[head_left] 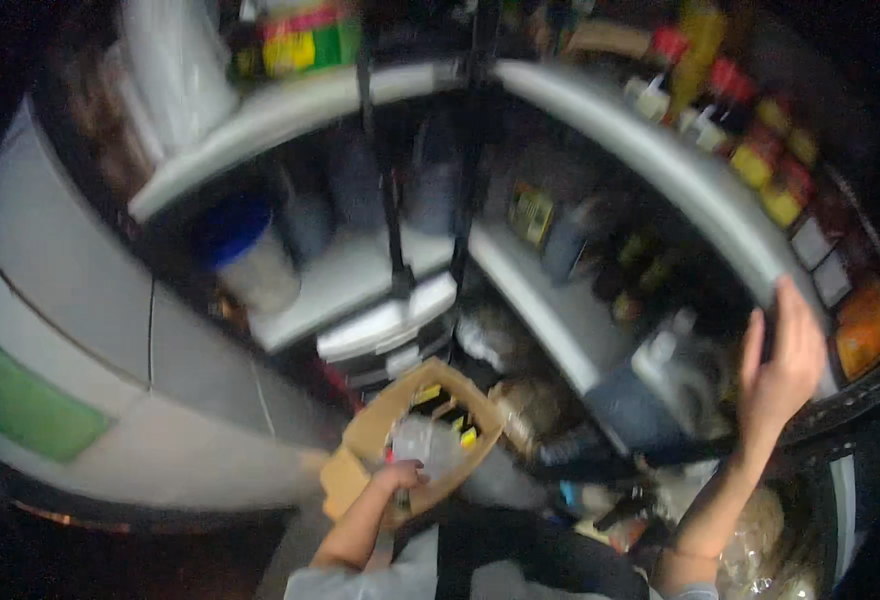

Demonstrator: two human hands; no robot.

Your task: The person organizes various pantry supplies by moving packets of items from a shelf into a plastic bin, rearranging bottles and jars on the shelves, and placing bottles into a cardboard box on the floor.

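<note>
Looks like box-handling: the cardboard box (370,428) is below the shelf (700,195), left hand (405,475) at it, can't tell if gripping. Right hand (792,350) loose, fingers spread by the shelf. Next probably needs a steady box.

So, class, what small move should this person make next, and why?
Probably ease the left hand slightly lower into the open cardboard box: it is at the opening, by a translucent package, while the right hand is up at the shelf edge.
</note>
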